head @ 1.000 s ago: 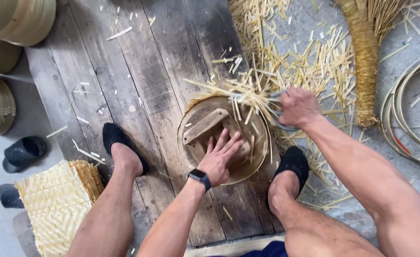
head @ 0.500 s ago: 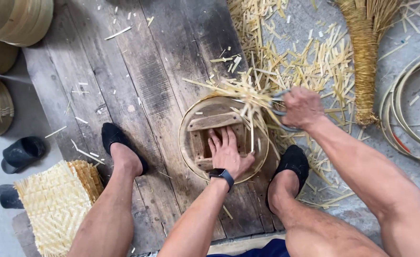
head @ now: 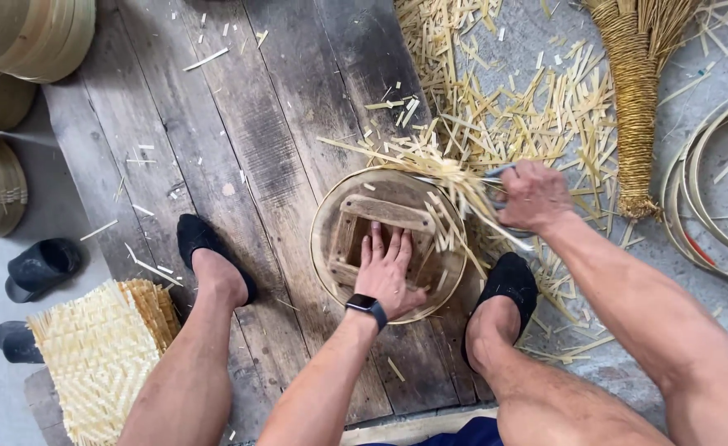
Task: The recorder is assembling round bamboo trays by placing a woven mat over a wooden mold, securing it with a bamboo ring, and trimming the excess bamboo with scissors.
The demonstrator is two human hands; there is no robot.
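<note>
Pressing flat with spread fingers, left hand [head: 390, 272] on wooden frame [head: 387, 213] inside round basket [head: 331, 248], right hand [head: 533, 196] clenched on what looks like scissors [head: 496, 173], among bamboo strips [head: 446, 173].

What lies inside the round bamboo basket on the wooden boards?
Inside the round basket sits a square wooden frame, with the left hand pressed flat on it. Loose bamboo strips cross its right rim. The basket's base beneath the hand and frame is hidden.

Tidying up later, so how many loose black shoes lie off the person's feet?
2: one shoe on the grey floor left of the boards, another shoe below it, partly hidden by the woven mat.
</note>
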